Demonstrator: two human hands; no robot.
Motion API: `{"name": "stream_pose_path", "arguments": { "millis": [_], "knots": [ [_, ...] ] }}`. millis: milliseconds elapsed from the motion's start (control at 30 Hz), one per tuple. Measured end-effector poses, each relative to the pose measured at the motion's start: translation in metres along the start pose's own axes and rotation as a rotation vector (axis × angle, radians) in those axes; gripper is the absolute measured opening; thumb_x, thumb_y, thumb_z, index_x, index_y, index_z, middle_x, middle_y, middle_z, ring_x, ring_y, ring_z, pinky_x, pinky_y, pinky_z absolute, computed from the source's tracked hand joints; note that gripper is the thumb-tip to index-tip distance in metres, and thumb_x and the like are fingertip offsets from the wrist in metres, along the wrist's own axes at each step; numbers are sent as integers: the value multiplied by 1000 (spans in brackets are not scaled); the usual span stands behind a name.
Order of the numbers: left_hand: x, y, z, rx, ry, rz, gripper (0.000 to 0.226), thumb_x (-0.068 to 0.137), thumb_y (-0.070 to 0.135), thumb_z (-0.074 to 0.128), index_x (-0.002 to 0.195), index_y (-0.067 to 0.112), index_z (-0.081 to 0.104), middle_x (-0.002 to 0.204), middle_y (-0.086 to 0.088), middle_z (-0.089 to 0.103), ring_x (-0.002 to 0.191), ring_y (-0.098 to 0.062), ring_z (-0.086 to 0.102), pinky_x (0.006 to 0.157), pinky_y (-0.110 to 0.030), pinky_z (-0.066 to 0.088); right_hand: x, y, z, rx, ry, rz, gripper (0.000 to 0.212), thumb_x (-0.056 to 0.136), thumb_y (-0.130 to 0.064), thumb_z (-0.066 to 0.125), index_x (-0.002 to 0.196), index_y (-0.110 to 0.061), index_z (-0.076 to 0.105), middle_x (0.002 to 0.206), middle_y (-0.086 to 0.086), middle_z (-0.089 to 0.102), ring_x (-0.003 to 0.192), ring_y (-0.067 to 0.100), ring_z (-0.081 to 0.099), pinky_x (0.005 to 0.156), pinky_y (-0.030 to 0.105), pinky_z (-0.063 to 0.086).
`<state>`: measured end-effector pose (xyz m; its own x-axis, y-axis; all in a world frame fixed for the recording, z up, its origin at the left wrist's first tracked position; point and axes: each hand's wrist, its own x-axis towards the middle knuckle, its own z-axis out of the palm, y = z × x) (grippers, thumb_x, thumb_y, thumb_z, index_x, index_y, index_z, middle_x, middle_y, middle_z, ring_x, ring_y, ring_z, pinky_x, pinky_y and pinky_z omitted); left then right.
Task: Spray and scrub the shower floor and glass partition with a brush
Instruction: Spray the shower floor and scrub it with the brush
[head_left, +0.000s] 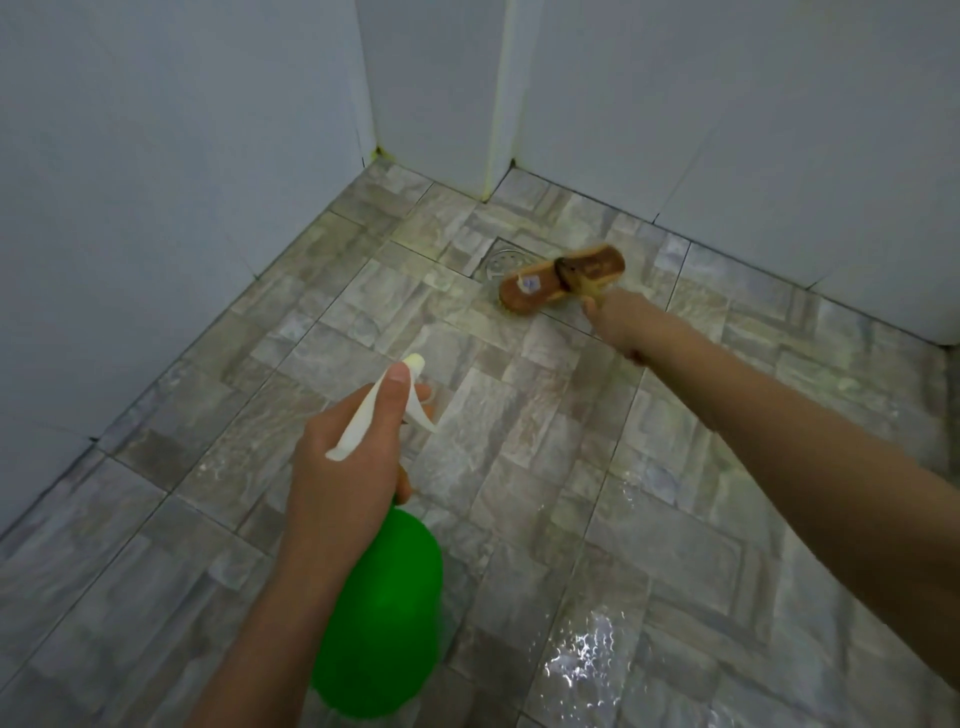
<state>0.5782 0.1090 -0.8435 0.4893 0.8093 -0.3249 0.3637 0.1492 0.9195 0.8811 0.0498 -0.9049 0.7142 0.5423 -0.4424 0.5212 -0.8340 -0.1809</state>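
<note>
Left hand: wrapped round the neck of a green spray bottle, thumb laid along the white spray head, one finger curled at the trigger; the other fingers are hidden behind the bottle.
Spray bottle: held above the floor in the near middle of the view, nozzle aimed forward and down. Its neck is covered by the grasp and its left flank by the forearm.
Right hand: reaching far forward, clenched on the handle of the brush. It is seen from the back, so the fingers' lie cannot be made out.
Brush: brown oblong head flat on the floor, touching the drain and overlapping its near edge. Only a short yellowish stub of handle shows between head and fist. The bristles face down, out of sight; a small sticker on the back is too blurred to read.
Drain: round metal grate in a square frame near the far corner, partly covered by the brush head.
Floor: grey stone-pattern tiles, wet, with a bright glint at lower right.
Walls: pale panels meeting at the corner, yellowish staining along the seams. Whether any panel is glass cannot be told.
Right edge: a white rounded shape, cut off by the frame, unidentifiable.
</note>
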Motion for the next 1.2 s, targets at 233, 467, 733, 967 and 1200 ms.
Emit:
{"name": "stream_pose_path", "arguments": {
  "millis": [233,467,733,967,1200],
  "knots": [
    [2,6,10,-21,-21,-3,44,92,55,48,87,24,78,60,-12,67,36,-10,48,39,-15,39,-5,0,12,-76,-8,15,53,102,-43,24,107,-1,55,75,12,51,49,24,51,40,26,37],
    [-18,4,27,-7,-142,-3,43,79,64,48,86,34,77,85,-11,75,38,-10,49,41,-19,43,-102,70,63,-12,-74,45,46,102,-41,26,120,-10,55,107,18,63,95,35,62,76,40,46],
    [-36,5,69,92,-294,-9,47,78,67,48,84,31,78,88,-7,76,38,-15,50,42,-22,44,-172,116,84,123,-45,298,50,100,-47,27,107,-10,60,100,15,64,93,32,62,71,33,43],
    [-46,17,102,152,-404,56,46,81,69,46,89,36,77,91,-14,75,40,-15,50,45,-25,45,-263,166,115,233,-9,514,51,98,-52,28,94,-11,58,87,10,65,79,28,61,71,34,46],
    [-56,24,132,188,-461,84,35,92,61,48,80,41,75,90,-8,76,40,-14,52,44,-22,45,-193,190,67,319,62,480,45,101,-41,28,116,-10,57,110,20,63,99,36,61,86,45,51]
  ]
}}
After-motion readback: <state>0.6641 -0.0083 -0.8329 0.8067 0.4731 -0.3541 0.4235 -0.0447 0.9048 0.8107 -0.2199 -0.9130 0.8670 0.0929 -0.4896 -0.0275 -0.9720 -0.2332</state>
